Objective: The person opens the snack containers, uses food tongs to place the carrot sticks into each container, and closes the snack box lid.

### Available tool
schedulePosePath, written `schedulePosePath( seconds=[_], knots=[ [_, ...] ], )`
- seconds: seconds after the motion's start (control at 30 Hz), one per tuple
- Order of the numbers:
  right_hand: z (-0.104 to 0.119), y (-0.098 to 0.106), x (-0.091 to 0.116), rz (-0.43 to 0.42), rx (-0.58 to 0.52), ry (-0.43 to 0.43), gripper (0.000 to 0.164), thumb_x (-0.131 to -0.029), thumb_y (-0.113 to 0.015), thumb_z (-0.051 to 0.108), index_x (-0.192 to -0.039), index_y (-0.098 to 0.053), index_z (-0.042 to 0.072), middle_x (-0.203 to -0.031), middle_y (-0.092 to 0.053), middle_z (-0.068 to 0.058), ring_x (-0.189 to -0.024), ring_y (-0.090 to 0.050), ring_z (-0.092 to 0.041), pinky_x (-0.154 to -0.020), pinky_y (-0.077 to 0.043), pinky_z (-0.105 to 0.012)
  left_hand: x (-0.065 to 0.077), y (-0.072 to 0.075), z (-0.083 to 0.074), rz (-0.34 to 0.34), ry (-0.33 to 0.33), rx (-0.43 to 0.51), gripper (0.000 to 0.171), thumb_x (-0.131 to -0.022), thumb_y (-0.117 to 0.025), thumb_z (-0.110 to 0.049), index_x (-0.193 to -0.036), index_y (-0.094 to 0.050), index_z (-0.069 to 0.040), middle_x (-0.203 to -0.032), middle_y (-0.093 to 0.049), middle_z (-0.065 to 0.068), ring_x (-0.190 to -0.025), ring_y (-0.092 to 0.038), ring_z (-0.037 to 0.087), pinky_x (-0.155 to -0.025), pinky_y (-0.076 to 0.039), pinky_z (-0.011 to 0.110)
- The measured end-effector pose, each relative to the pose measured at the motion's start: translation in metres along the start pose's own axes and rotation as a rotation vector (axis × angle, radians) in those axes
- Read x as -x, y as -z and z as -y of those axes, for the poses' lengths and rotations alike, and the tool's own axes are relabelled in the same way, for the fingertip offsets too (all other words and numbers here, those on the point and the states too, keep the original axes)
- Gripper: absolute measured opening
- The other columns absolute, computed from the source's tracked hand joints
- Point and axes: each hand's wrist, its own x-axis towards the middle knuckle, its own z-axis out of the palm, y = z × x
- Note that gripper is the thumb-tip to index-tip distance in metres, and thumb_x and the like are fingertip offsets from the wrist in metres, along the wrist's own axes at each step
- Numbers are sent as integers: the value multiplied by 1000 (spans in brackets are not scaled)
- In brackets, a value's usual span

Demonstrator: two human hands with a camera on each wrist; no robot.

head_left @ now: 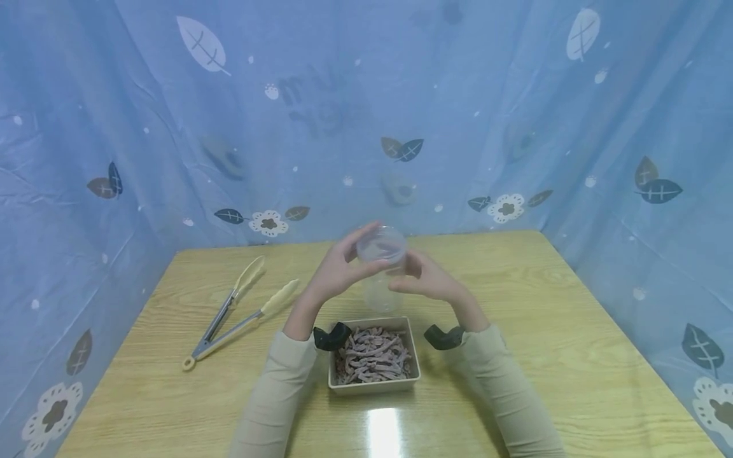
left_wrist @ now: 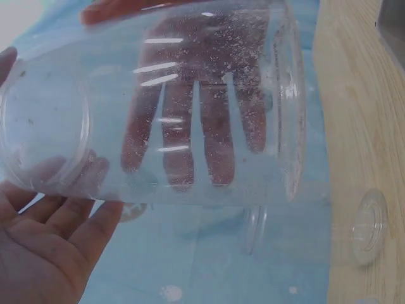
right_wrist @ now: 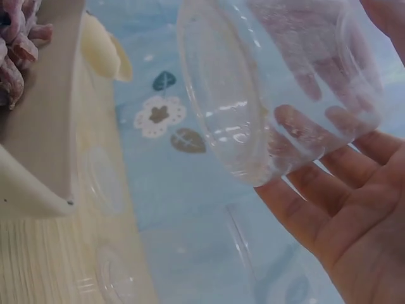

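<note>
Both hands hold a clear plastic jar (head_left: 382, 247) above the table, turned with its wide rim (right_wrist: 218, 95) downward. My left hand (head_left: 340, 270) grips the upper end, its fingers spread along the side. Lower on the opposite side, my right hand (head_left: 432, 280) cups the wall. Whitish specks cling inside the jar, clearest in the left wrist view. Nearer the body sits a cream rectangular tray (head_left: 375, 388) heaped with pinkish-grey strips (head_left: 375, 356) that look like dried meat.
Metal tongs (head_left: 200, 350) with cream tips lie spread on the left of the wooden table (head_left: 544, 356). Clear round shapes (right_wrist: 104, 180), perhaps other containers or lids, show faintly in the wrist views. A blue patterned curtain (head_left: 343, 95) encloses the back and sides.
</note>
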Motion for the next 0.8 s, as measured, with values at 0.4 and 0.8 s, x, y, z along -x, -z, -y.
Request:
schedulePosePath(
  seconds=[0.4, 0.8],
  knots=[
    [21, -12, -6, -151, 219, -83, 84, -78, -74, 11, -146, -26, 13, -140, -43, -8, -121, -50, -25, -99, -42, -39, -6, -17, 32, -252, -43, -158, 83, -71, -78, -41, -140, -39, -16, -139, -43, 2, -129, -39, 18, -108, -31, 41],
    [16, -6, -2, -147, 179, -71, 87, -76, -76, 10, -146, -26, 18, -142, -42, -5, -123, -48, -24, -99, -42, -39, 1, -12, 27, -180, -3, -94, 75, -77, -74, -37, -141, -38, -23, -142, -38, 0, -132, -35, 19, -110, -27, 40]
  ],
)
